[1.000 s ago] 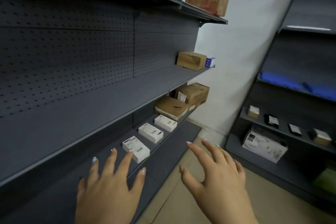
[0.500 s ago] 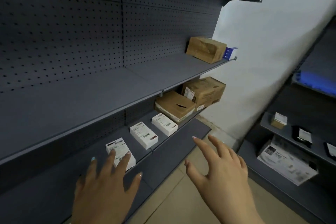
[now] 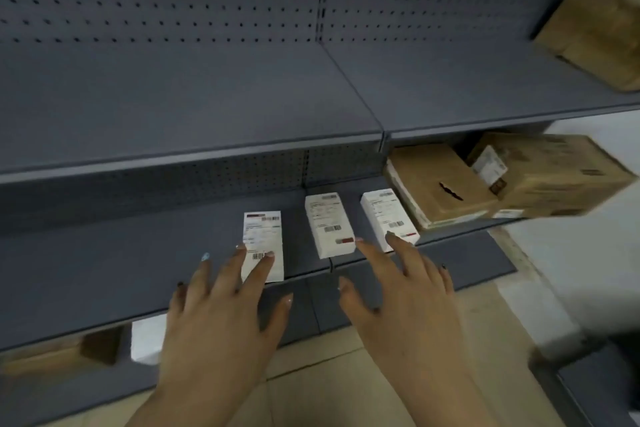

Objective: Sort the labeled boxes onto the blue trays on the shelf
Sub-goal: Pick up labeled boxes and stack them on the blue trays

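Note:
Three white labeled boxes lie in a row on the dark grey lower shelf (image 3: 104, 260): a left box (image 3: 265, 236), a middle box (image 3: 329, 224) and a right box (image 3: 386, 213). My left hand (image 3: 221, 315) is open with fingers spread, and its fingertips overlap the near end of the left box. My right hand (image 3: 408, 298) is open too, its fingertips reaching the near ends of the middle and right boxes. Neither hand holds anything. No blue tray is in view.
Two brown cardboard boxes (image 3: 440, 184) (image 3: 550, 173) stand to the right of the white ones on the same shelf. Another brown box (image 3: 599, 31) sits on the upper shelf (image 3: 207, 104) at far right. Below, a white box (image 3: 147, 340) and a brown box (image 3: 62, 354) show on the bottom shelf.
The view has swung left and down to face the shelf squarely. Both hands have moved forward to the white boxes; the opposite shelving with blue trays has left the view.

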Motion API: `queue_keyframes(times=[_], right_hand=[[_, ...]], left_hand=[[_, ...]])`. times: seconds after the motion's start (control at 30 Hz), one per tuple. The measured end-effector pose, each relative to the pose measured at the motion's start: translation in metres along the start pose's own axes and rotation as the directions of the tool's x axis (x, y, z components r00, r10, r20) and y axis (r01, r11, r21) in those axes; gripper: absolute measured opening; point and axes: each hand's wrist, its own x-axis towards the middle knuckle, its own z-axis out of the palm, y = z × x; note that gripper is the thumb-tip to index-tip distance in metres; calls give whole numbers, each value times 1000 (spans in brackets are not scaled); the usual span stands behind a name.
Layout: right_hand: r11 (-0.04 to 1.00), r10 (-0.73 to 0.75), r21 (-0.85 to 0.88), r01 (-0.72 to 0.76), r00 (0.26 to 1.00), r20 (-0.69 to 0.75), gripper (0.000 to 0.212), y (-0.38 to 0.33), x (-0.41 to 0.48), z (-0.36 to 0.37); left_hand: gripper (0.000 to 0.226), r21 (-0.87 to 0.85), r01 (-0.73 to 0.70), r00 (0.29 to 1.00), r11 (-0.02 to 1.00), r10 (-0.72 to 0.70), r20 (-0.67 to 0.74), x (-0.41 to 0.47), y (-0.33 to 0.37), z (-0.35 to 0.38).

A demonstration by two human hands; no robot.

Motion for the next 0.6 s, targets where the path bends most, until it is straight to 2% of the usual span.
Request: queue_keyframes(times=[0.2, 0.4, 0.6], right_hand=[[992, -110, -57, 113, 992, 63, 52, 48, 50, 73], [980, -176, -55, 193, 956, 235, 57, 82, 111, 160], [978, -181, -59, 198, 959, 219, 65, 93, 168, 232]], left_hand=[[60, -90, 86, 996, 992, -89, -29, 27, 37, 76], [61, -100, 90, 996, 991, -91, -12, 96, 45, 156], [69, -57, 139, 990, 989, -138, 17, 166, 29, 206]])
